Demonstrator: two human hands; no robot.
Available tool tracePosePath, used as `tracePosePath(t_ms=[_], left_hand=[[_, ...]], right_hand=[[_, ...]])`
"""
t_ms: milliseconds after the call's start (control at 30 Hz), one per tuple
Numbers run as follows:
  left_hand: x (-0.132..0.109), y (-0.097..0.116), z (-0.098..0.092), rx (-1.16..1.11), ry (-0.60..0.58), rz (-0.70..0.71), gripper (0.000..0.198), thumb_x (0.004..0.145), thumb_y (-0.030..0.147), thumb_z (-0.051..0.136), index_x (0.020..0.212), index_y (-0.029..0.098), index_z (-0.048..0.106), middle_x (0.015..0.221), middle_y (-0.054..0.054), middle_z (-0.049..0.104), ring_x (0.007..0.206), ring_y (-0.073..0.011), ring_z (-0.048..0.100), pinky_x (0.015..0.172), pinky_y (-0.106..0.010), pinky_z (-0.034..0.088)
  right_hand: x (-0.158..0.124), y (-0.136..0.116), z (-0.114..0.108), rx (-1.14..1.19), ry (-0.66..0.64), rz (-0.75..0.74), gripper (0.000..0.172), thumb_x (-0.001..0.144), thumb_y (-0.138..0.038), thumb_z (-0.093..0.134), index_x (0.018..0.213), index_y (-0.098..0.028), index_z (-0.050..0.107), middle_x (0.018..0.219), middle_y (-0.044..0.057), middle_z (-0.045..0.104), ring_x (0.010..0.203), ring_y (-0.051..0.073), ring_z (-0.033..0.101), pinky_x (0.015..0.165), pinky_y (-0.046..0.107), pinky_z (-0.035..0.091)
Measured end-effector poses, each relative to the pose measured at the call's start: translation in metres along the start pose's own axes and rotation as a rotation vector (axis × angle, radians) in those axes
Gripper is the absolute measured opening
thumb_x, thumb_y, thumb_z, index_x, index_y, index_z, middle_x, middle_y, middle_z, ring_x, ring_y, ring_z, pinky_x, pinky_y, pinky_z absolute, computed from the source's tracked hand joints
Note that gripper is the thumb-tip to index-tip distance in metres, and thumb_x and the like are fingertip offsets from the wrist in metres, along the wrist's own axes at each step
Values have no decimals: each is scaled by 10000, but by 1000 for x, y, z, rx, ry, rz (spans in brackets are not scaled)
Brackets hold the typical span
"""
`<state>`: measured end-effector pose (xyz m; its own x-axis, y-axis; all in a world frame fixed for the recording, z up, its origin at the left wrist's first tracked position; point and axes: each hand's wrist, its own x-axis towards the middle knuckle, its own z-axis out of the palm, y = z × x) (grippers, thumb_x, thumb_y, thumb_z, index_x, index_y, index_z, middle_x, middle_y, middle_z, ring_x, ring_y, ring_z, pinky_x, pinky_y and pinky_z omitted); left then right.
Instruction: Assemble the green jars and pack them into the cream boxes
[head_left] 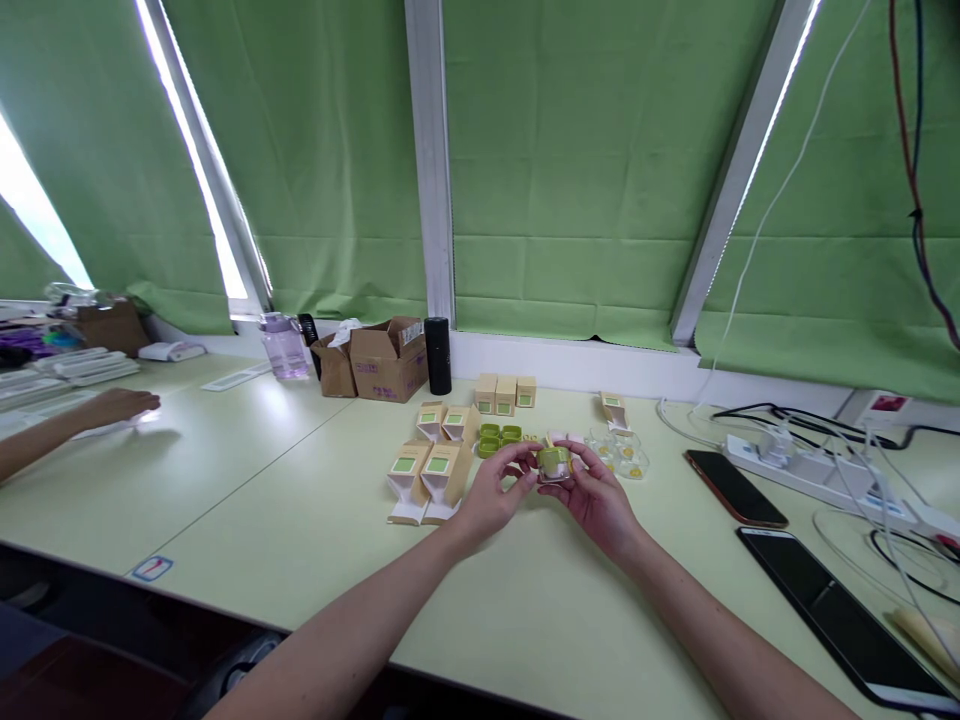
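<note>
Both of my hands meet over the pale green table [300, 500], around a small jar with a green lid [554, 462]. My left hand [491, 492] pinches the jar from the left with thumb and fingers. My right hand [596, 492] cups it from the right and below. Just behind the jar lie several loose green lids [499, 438] and several clear jars with yellow bottoms [626, 458]. To the left stand opened tan cartons with green labels [427, 478], and three closed small cartons [505, 392] sit farther back.
Another person's hand [112, 408] rests on the table at far left. Brown cardboard boxes [386, 358], a black cylinder [438, 355] and a clear water bottle [283, 346] stand by the window. Two phones [735, 488] [840, 605], a power strip [817, 470] and cables lie at right.
</note>
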<state>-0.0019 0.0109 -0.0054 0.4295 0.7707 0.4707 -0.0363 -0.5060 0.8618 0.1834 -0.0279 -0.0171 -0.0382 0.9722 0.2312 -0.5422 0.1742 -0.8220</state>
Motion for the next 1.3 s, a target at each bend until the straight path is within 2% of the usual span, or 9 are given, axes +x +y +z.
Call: tracePosePath(t_ms=[233,400,533,733,867,967,1067,1200,1300], left_hand=[[0,-1,2,16,3,-41,372,924,415,675,1225,213,591,1143,-102,649,1067,-226,617,930,-378,510],[1,-4,3,-28,-9,-63,471,891,458,720,1253,207,555,1149,-113,642,1107,-240,612,921,-378,504],[2,-6,4,-73,-19,-96,584,850,444,777,1316,192,531,1147,-123,643,1116,-245,616,938,-395,513],[3,-5,7,-117,13,-152,691,787,457,846,1344,176,549,1179,-142,658,1129,-255,636,940,-397,535],[5,1,7,-223,-20,-185,669,754,461,872,1294,166,608,1186,-144,679,1131,-272,660,989,-438,542],[7,1,5,-307,-61,-202,635,723,453,894,1237,173,646,1222,-137,683,1164,-280,657,1038,-463,526],[8,-2,2,-327,-51,-194,672,678,416,927,1236,166,648,1203,-134,687,1160,-277,659,1044,-465,521],[9,-4,-1,-308,-42,-195,651,689,328,924,1254,163,646,1128,-119,693,1085,-255,688,1014,-451,540],[10,-4,-3,-247,-42,-195,597,720,276,890,1259,174,654,1128,-114,687,1061,-243,688,996,-434,546]], right_hand=[[-2,1,1,-80,34,-69,474,831,-446,814,1232,-280,625,942,27,759,870,217,710,809,396,594],[-3,4,0,-193,55,-123,557,813,-466,830,1280,-289,585,1090,51,744,944,228,704,838,393,587],[-3,5,-1,-281,104,-152,594,790,-487,843,1285,-286,582,1135,64,728,1003,231,692,889,389,575],[1,8,-2,-366,162,-191,628,729,-476,884,1253,-291,593,1123,61,696,1087,254,659,971,436,556],[1,8,-1,-380,141,-212,641,706,-426,909,1250,-300,595,1107,53,677,1068,236,641,906,385,575],[-2,4,0,-373,98,-236,577,773,-435,864,1266,-299,595,1135,64,678,1099,238,628,902,373,566],[-3,-2,0,-360,103,-274,472,855,-484,774,1251,-281,617,1170,91,688,1115,258,622,868,386,564],[0,-8,-7,-443,231,-358,369,866,-475,747,1157,-266,659,1106,88,703,1034,263,625,761,377,560],[5,-13,-18,-645,354,-428,266,877,-449,716,1055,-253,687,1027,74,715,969,250,633,752,363,530]])
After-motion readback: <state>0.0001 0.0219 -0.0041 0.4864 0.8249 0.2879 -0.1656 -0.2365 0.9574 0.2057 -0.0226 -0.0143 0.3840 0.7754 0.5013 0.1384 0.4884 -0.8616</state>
